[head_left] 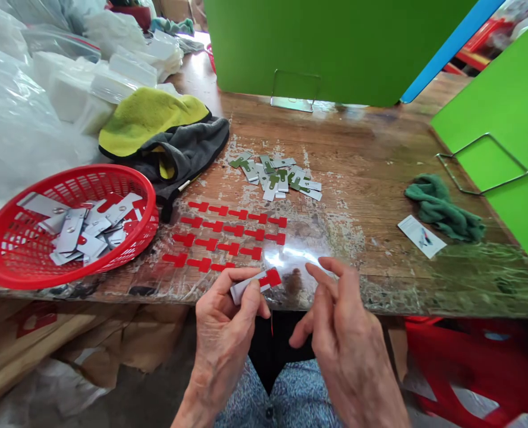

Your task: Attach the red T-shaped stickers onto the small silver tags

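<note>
My left hand (231, 321) pinches a small silver-white plate (241, 290) between thumb and fingers, just over the table's front edge. A red T-shaped tab (272, 277) lies along the plate and juts past its right end. To the right, my right hand (346, 333) is held in the air, fingers apart and holding nothing. Beyond my left hand, flat red T-shaped pieces (234, 230) lie in several rows on the table. Further back is a loose pile of silver plates with olive-green pieces (282, 178).
At left, a red plastic basket (68, 282) holds silver plates (72, 230) and red pieces. Behind it lie a yellow-and-grey cloth (157, 116) and white plastic bags (18, 119). Green boards (335, 47) stand at the back and right, near a green cloth (442, 208) and a printed card (421, 236).
</note>
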`<state>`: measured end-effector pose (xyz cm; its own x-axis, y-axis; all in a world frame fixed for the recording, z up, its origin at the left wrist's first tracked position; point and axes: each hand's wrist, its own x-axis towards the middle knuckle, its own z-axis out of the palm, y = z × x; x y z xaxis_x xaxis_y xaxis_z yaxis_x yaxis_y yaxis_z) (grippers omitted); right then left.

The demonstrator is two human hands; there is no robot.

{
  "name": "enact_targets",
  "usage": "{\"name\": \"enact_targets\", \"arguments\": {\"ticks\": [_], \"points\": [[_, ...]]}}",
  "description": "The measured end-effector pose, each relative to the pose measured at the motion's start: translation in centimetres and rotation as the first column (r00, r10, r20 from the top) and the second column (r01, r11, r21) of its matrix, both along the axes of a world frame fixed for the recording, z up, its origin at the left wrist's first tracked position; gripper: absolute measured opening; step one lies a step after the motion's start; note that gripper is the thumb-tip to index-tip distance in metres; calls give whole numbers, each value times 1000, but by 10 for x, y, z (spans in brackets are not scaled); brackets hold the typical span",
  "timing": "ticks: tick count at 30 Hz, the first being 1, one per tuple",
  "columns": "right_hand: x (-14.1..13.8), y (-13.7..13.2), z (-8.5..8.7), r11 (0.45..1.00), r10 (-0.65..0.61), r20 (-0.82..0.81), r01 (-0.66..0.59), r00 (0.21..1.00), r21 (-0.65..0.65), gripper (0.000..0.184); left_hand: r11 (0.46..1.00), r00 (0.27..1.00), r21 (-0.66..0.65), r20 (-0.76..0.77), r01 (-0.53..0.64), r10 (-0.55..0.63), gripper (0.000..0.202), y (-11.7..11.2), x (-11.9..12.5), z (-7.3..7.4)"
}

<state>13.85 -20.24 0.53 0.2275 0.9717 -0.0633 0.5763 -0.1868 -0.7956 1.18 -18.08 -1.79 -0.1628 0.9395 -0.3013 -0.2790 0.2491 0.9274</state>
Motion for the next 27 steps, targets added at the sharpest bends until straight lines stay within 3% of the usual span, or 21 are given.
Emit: {"name": "enact_targets", "arguments": {"ticks": [5, 9, 14, 17, 21, 22, 25, 27], "points": [[5, 18, -1, 970, 12, -437, -116, 899, -212, 27, 996, 995, -69, 90, 49, -43, 16, 1, -5, -1], [6, 27, -5, 955, 42, -579, -203, 814, -215, 28, 992, 986, -72, 133, 107, -97, 17, 0, -6, -2], [9, 32, -13, 953, -62, -760, -188, 647, -238, 43, 988, 979, -87, 168, 130, -114, 16, 0, -8, -2], [6, 30, -15, 967, -34, -734, -164, 678, -196, 41, 988, 977, -89, 181, 127, -109, 17, 1, -9, -1], [2, 29, -17, 943, 50, -750, -280, 659, -182, 37, 986, 978, -91, 167, 140, -123, 18, 3, -10, 3], [2, 28, -18, 955, 59, -723, -250, 688, -161, 37, 987, 982, -89, 147, 131, -117, 19, 4, -12, 5], [8, 28, -26, 995, 46, -457, -82, 888, -59, 31, 995, 995, -67, 67, 77, -72, 20, 10, -22, 13], [14, 27, -31, 999, 36, -291, -44, 956, -22, 27, 999, 1000, -28, 1, 26, -26, 19, 15, -33, 22]]}}
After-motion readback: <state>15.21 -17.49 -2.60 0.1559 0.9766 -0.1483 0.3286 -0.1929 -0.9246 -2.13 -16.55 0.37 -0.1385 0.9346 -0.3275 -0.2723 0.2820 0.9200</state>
